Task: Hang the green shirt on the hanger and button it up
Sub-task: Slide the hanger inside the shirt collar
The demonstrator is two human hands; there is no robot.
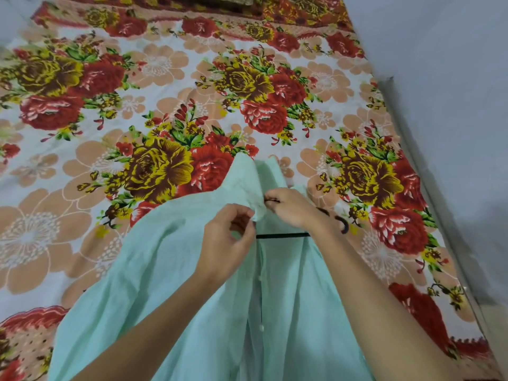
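Observation:
A pale mint-green shirt (154, 273) lies front-up on the bed, collar pointing away from me. A black hanger (283, 235) sits inside it; its lower bar shows in the open front and a curved end pokes out past my right wrist. My left hand (228, 240) pinches the left collar edge near the neck. My right hand (288, 207) pinches the opposite collar edge, right beside it. Small white buttons run down the placket below my hands, and the front gapes there.
The bed (165, 86) carries a floral sheet of red, yellow and peach flowers. A grey wall (439, 78) runs along the right side, close to the bed's edge. Darker patterned fabric lies at the far end of the bed.

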